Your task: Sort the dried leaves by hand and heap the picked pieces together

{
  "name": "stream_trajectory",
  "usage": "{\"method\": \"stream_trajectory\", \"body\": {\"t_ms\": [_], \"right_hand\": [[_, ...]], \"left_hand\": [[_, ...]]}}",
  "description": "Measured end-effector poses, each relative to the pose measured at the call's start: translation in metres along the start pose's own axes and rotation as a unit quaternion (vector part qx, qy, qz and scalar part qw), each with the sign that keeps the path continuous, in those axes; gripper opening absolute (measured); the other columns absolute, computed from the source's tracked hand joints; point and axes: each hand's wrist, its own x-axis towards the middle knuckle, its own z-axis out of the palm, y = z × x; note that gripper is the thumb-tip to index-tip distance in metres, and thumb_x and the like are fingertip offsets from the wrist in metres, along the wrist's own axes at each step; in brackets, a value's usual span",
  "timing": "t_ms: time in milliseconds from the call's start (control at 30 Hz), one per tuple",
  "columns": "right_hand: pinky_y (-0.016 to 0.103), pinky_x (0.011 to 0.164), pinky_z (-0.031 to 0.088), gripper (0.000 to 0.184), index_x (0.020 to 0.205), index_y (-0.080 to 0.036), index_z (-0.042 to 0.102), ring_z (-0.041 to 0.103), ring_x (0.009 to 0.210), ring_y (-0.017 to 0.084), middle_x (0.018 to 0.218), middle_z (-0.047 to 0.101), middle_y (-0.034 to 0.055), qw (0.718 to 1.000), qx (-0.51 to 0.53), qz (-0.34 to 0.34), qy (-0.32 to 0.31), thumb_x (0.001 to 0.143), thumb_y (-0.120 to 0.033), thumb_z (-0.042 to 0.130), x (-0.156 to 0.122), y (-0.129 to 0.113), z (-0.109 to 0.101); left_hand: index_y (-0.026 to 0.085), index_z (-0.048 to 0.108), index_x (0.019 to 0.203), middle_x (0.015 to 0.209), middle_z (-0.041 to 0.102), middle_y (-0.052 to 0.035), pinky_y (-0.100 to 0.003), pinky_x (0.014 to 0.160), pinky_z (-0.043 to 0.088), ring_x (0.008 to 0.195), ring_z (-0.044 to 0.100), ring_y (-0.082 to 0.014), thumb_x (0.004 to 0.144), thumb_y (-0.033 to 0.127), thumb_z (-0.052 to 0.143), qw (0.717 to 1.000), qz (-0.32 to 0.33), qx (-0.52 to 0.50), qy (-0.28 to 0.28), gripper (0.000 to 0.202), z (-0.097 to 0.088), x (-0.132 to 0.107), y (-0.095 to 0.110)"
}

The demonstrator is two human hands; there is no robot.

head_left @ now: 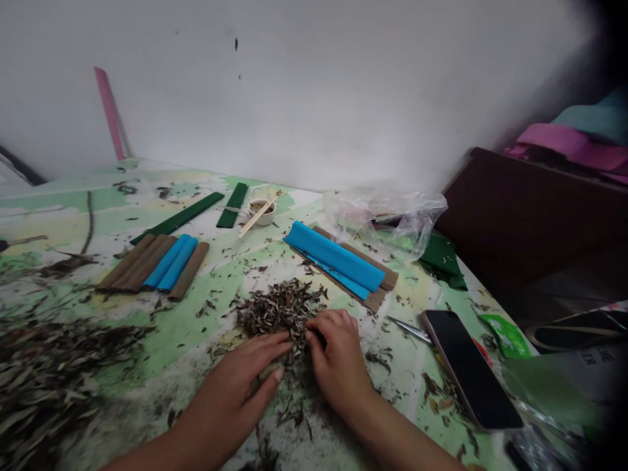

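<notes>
A small heap of dried leaves (279,304) lies on the table in front of me. My left hand (240,379) rests against the heap's near side, fingers stretched out and thumb apart, holding nothing. At the right edge of the same heap, my right hand (338,353) has its fingers curled in, the thumb close to the index finger, on some of the leaves. Beyond the hands, a blue crepe paper roll (336,258) sits on brown crepe paper (390,278). A larger leaf pile (44,386) spreads at the lower left.
Brown and blue paper rolls (157,261), green strips (179,218) and a cup with chopsticks (263,212) stand farther back. To the right are a clear plastic bag (392,216), scissors (411,328), a phone (471,369) and a green packet (505,335). A wall closes the back.
</notes>
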Motion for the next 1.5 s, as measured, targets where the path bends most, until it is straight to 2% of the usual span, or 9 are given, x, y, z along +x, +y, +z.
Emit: {"method": "stream_trajectory", "body": {"t_ms": [100,200,333,433,633,767,1067,1300,1500], "right_hand": [[0.034,0.075,0.033,0.012,0.076,-0.019,0.056,0.046,0.081,0.019,0.078,0.057,0.0030,0.999,0.045,-0.001,0.023,0.083,-0.010,0.052,-0.001,-0.001,0.000],[0.033,0.073,0.033,0.011,0.076,-0.019,0.052,0.046,0.080,0.018,0.077,0.056,0.0021,0.996,0.080,-0.010,0.047,0.086,-0.014,0.049,-0.003,-0.003,-0.001],[0.032,0.073,0.032,0.013,0.075,-0.019,0.049,0.045,0.079,0.017,0.075,0.053,0.0010,0.991,0.116,-0.038,0.047,0.087,-0.016,0.046,-0.008,-0.006,0.002],[0.032,0.073,0.032,0.013,0.075,-0.019,0.048,0.045,0.078,0.017,0.076,0.052,0.0010,0.990,0.124,-0.064,0.018,0.088,-0.017,0.045,-0.013,-0.010,0.005],[0.033,0.076,0.031,0.011,0.077,-0.018,0.051,0.045,0.078,0.016,0.075,0.054,0.0010,0.986,0.108,-0.121,-0.044,0.087,-0.017,0.046,-0.015,-0.014,0.005],[0.034,0.076,0.032,0.011,0.077,-0.018,0.053,0.046,0.079,0.016,0.075,0.055,0.0012,0.986,0.107,-0.120,-0.051,0.086,-0.015,0.046,-0.015,-0.015,0.005],[0.034,0.075,0.033,0.012,0.075,-0.018,0.050,0.045,0.077,0.016,0.072,0.052,0.0012,0.987,0.114,-0.105,-0.046,0.085,-0.015,0.045,-0.016,-0.016,0.003],[0.035,0.075,0.032,0.010,0.076,-0.018,0.048,0.045,0.078,0.016,0.074,0.053,0.0012,0.983,0.115,-0.132,-0.048,0.086,-0.017,0.045,-0.017,-0.015,0.004],[0.035,0.074,0.032,0.013,0.075,-0.018,0.047,0.046,0.076,0.016,0.073,0.052,0.0014,0.979,0.123,-0.151,-0.057,0.087,-0.019,0.042,-0.019,-0.015,0.002]], "left_hand": [[0.029,0.048,0.127,0.135,0.049,-0.0028,-0.042,0.100,0.042,0.122,0.048,-0.0228,0.088,0.030,0.045,1.000,-0.008,0.025,-0.006,0.039,0.000,-0.002,-0.001],[0.027,0.048,0.126,0.135,0.049,-0.0040,-0.042,0.100,0.042,0.123,0.046,-0.0221,0.088,0.029,0.044,1.000,-0.020,0.019,0.014,0.038,-0.001,-0.001,-0.001],[0.025,0.056,0.114,0.122,0.058,-0.0048,-0.037,0.097,0.045,0.114,0.053,-0.0207,0.087,0.030,0.047,0.998,-0.042,-0.017,0.041,0.028,0.000,0.000,-0.001],[0.024,0.059,0.105,0.109,0.063,-0.0038,-0.034,0.092,0.047,0.104,0.057,-0.0196,0.086,0.032,0.051,0.996,-0.055,-0.047,0.044,0.023,-0.001,0.000,-0.001],[0.023,0.062,0.090,0.090,0.064,-0.0016,-0.028,0.080,0.047,0.088,0.059,-0.0171,0.088,0.031,0.049,0.992,-0.066,-0.104,0.011,0.015,-0.005,0.004,0.006],[0.021,0.060,0.079,0.077,0.061,-0.0002,-0.026,0.071,0.044,0.076,0.057,-0.0155,0.089,0.029,0.046,0.991,-0.068,-0.119,-0.008,0.019,-0.007,0.005,0.009],[0.019,0.056,0.073,0.072,0.058,0.0001,-0.026,0.067,0.042,0.072,0.055,-0.0151,0.087,0.025,0.044,0.991,-0.076,-0.110,-0.003,0.020,-0.008,0.004,0.009],[0.020,0.059,0.081,0.078,0.061,-0.0012,-0.026,0.070,0.044,0.077,0.057,-0.0162,0.085,0.027,0.050,0.991,-0.049,-0.122,-0.008,0.013,-0.007,0.004,0.010],[0.019,0.057,0.078,0.075,0.059,-0.0028,-0.028,0.069,0.044,0.074,0.056,-0.0161,0.086,0.023,0.048,0.990,-0.008,-0.138,0.000,0.013,-0.007,0.000,0.007]]}}
